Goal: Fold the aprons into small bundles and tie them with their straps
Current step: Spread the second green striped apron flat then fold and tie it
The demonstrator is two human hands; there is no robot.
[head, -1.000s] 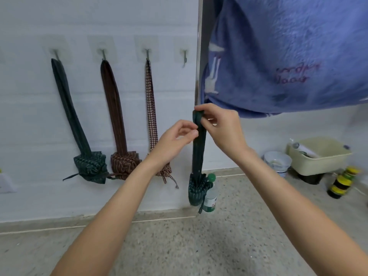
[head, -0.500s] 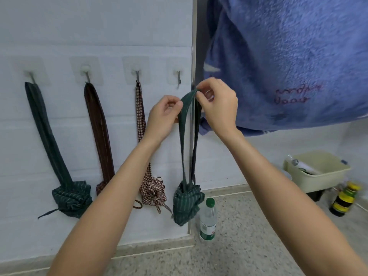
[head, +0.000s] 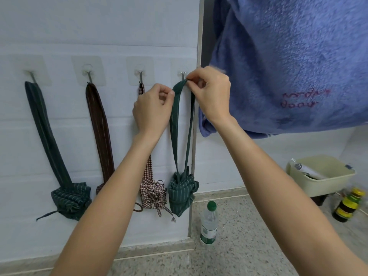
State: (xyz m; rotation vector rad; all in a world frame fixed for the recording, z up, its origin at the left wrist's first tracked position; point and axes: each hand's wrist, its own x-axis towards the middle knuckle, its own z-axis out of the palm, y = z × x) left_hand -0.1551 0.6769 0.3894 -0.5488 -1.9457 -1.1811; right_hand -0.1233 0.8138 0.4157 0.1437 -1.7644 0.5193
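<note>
Grips (head: 153,108) (head: 209,94) pinch strap (head: 175,120) — blue towel (head: 288,56) beside.

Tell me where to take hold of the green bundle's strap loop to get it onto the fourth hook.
Probably at the top of the strap loop, from the front, one hand either side as now; it arches open just below the hook, with the bundle hanging beneath.

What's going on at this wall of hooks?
A person is hanging a tied green apron bundle. Both hands hold its strap loop open: the left hand pinches the left side, the right hand pinches the top, right at the fourth hook. Whether the loop is on the hook yet cannot be told. Three other bundles hang from the hooks to the left.
</note>
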